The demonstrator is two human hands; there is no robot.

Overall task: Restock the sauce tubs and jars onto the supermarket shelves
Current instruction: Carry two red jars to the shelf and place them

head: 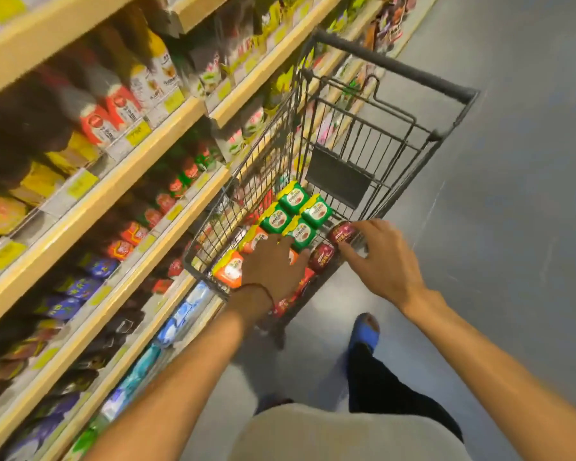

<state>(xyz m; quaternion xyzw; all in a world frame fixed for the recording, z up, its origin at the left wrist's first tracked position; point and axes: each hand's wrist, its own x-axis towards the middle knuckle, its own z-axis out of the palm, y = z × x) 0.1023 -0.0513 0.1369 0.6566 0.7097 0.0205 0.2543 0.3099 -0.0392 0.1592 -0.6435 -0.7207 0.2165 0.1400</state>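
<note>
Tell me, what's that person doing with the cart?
A person is restocking from a shopping cart parked beside the store shelves. Their right hand grips a dark red jar in the cart. Their left hand reaches down onto the orange tubs, next to the green tubs.

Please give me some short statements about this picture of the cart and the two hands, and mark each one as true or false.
1. Four green tubs show in the cart. True.
2. The right hand grips a green tub. False: it grips a dark red jar.
3. The left hand reaches over the orange tubs in the cart. True.
4. The shelves stand on the person's right. False: they are on the left.
5. The cart's handle bar is at the end nearest the person. False: it is at the far end.
</note>
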